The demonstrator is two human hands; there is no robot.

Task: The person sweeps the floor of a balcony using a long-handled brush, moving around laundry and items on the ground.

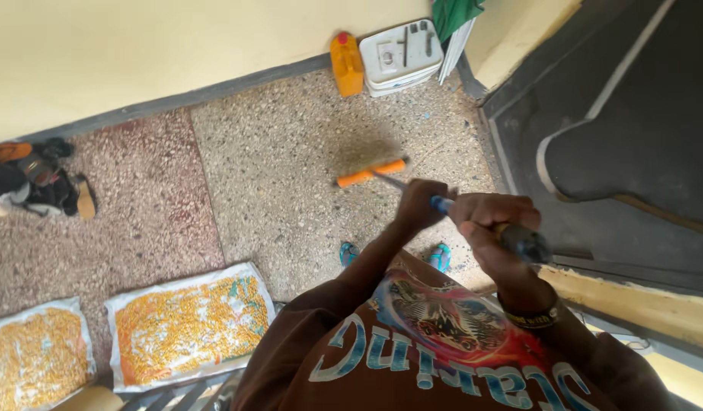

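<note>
— Both hands, where are they?

— Head view, looking straight down. The left hand is wrapped shut around the long handle of a paint roller, further along toward the roller end. The right hand is clenched on the same handle nearer the body, just before its dark end grip. A dark band with yellow marks sits on the right wrist.

— And the roller itself?

— The orange roller sleeve is out ahead of the hands, over the speckled terrazzo floor, with its shadow just beyond it. Whether it touches the floor, I cannot tell. Two feet in teal sandals show under the arms.

— Any containers or packages?

— An orange plastic jerrycan with a red cap stands upright against the cream wall at the top. Just beside it on the right sits a white rectangular box with small tools lying on its lid. A green cloth hangs at the top edge next to that.

— What lies lower left?

— Two pale sacks spread flat on the floor, each covered with yellow grain: one near the brown shirt, the other at the left edge. Dark shoes and sandals are piled by the wall at far left.

— The right side?

— A dark grey painted surface with a pale curved stripe.
</note>
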